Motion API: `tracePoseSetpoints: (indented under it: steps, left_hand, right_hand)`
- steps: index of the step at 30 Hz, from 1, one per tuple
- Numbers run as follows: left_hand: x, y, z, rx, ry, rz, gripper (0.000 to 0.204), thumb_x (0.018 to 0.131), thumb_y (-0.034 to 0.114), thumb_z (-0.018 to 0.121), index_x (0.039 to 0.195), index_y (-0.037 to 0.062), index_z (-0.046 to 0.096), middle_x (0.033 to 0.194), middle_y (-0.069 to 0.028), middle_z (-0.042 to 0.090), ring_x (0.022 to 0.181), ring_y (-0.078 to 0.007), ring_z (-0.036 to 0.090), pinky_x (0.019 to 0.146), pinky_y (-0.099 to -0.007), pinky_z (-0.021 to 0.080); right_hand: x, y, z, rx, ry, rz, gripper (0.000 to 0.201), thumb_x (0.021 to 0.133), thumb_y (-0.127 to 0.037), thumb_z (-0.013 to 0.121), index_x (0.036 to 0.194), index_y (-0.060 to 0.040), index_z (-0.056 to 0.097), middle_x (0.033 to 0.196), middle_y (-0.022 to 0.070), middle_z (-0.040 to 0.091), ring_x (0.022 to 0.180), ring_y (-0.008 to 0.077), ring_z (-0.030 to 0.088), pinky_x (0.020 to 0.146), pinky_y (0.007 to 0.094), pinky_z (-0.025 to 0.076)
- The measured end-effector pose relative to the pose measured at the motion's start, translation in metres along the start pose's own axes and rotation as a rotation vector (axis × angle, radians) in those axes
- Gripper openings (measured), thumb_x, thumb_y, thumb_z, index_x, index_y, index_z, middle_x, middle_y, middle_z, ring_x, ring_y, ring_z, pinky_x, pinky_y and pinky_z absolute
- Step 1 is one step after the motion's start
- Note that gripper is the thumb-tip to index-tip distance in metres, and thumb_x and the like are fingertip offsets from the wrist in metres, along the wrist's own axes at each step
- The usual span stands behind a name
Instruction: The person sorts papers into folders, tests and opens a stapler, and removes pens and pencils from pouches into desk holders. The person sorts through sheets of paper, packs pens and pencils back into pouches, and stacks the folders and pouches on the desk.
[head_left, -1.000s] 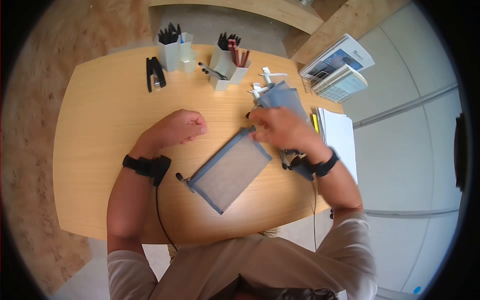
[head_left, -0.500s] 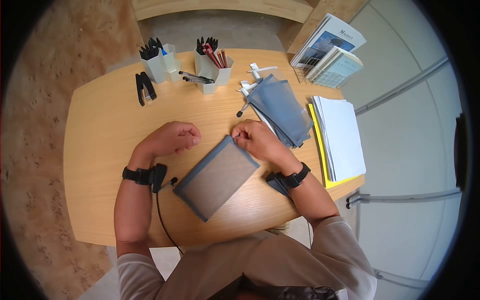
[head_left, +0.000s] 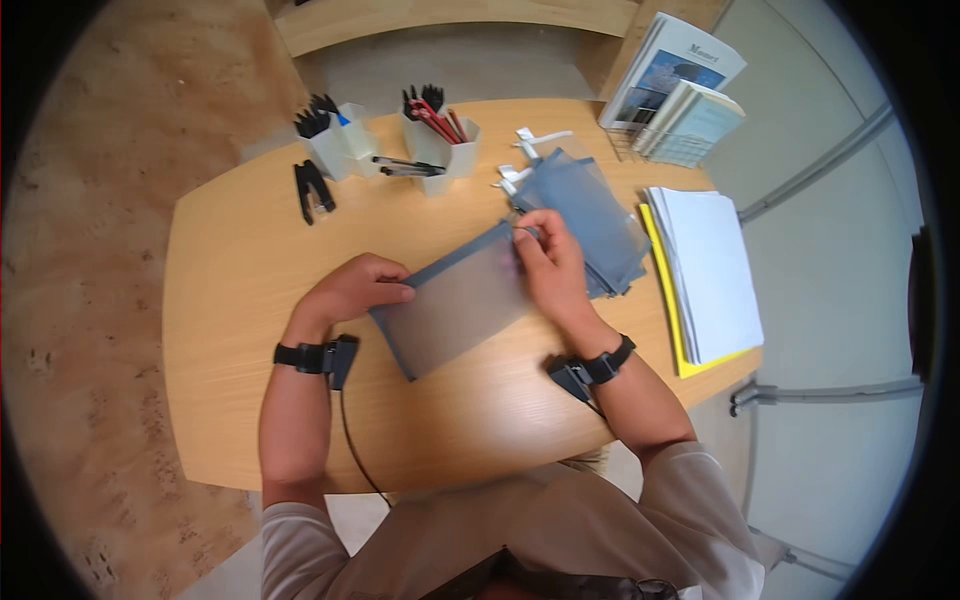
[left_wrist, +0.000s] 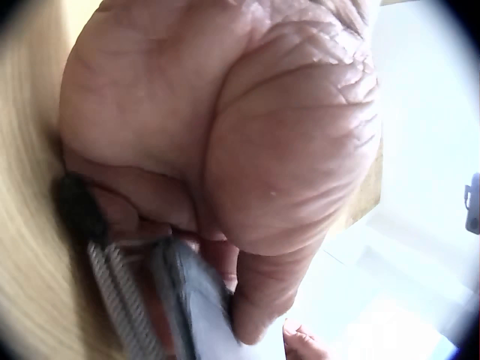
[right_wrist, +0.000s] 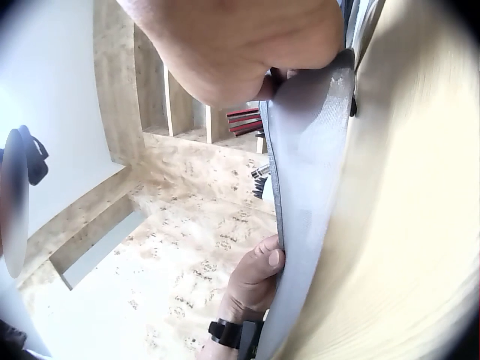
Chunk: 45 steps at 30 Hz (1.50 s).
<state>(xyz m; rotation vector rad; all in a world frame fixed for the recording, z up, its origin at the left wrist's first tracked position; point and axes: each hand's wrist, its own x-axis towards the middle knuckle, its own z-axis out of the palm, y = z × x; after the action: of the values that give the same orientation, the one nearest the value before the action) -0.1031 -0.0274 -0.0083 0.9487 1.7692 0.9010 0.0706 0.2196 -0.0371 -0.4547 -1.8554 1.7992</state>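
Observation:
A grey translucent mesh zip pouch (head_left: 460,310) is held between both hands over the table. My left hand (head_left: 350,290) pinches its left end, thumb on top and the other fingers beneath. In the left wrist view a braided cord with a black tip (left_wrist: 82,210) hangs by the pouch's edge, next to that hand. At the upper right corner, my right hand (head_left: 555,268) grips the pouch with thumb and curled fingers. The right wrist view shows the pouch (right_wrist: 304,180) tilted, its lower edge close over the tabletop; the right fingertips are partly hidden.
More grey pouches (head_left: 595,215) lie piled beyond my right hand, with white straps (head_left: 540,140) behind. White papers (head_left: 705,275) on a yellow folder (head_left: 690,368) lie at right. A wire rack (head_left: 680,150) holds books. A black stapler (head_left: 313,190) and pen holders (head_left: 350,155) stand at the back.
My left hand has moved from beside the pouch to hold its left end. My right hand came from near the pile to the pouch's corner. The pouch has turned and shifted up.

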Motion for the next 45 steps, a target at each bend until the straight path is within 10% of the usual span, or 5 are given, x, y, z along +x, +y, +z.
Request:
tracePoseSetpoints:
  steps: [10,17,20,32,45]
  left_hand:
    - [0.003,-0.003,0.005,-0.107,0.092,-0.023,0.016,0.096,0.015,0.071,0.102,0.0009,0.072,0.083,0.0071,0.065,0.076,-0.0032,0.056,0.068,-0.0215,0.044]
    - [-0.005,-0.01,-0.006,-0.137,0.857,0.072,0.016,0.099,0.023,0.068,0.104,0.0066,0.069,0.086,0.0036,0.065,0.077,-0.0059,0.057,0.071,-0.0234,0.047]
    - [-0.018,-0.004,-0.006,-0.183,0.726,-0.147,0.021,0.102,0.025,0.064,0.107,0.0055,0.068,0.09,0.0021,0.066,0.079,-0.0065,0.059,0.071,-0.0229,0.048]
    - [-0.011,-0.021,0.004,-0.194,0.617,-0.114,0.023,0.104,0.027,0.064,0.101,0.0057,0.071,0.086,0.0044,0.066,0.076,-0.004,0.057,0.066,-0.0217,0.044]
    - [-0.02,0.002,0.02,-0.391,0.304,0.031,0.02,0.104,0.021,0.063,0.107,0.0034,0.071,0.096,0.0008,0.071,0.085,-0.006,0.061,0.079,-0.0223,0.049]
  right_hand:
    - [-0.003,0.006,-0.002,0.016,-0.103,0.083,0.013,0.096,-0.012,0.07,0.105,-0.0038,0.065,0.077,-0.004,0.061,0.066,0.0036,0.054,0.06,0.0222,0.043]
    - [0.001,0.007,-0.003,0.203,-0.016,0.151,0.01,0.1,-0.011,0.065,0.105,-0.0041,0.061,0.081,-0.0013,0.062,0.069,0.0072,0.061,0.063,0.0236,0.049]
    - [0.0,0.009,-0.001,0.219,-0.064,0.142,0.011,0.1,-0.012,0.065,0.106,-0.0039,0.06,0.084,-0.0011,0.063,0.071,0.0074,0.063,0.065,0.0239,0.051]
    - [-0.001,0.024,0.004,0.763,-0.231,0.243,0.008,0.099,-0.007,0.066,0.105,-0.0063,0.06,0.084,-0.0022,0.062,0.076,0.0049,0.061,0.067,0.0212,0.05]
    - [-0.013,-0.008,0.006,0.602,-0.584,0.546,0.021,0.101,-0.011,0.064,0.12,-0.0048,0.061,0.115,0.0018,0.065,0.094,0.0098,0.065,0.086,0.0267,0.052]
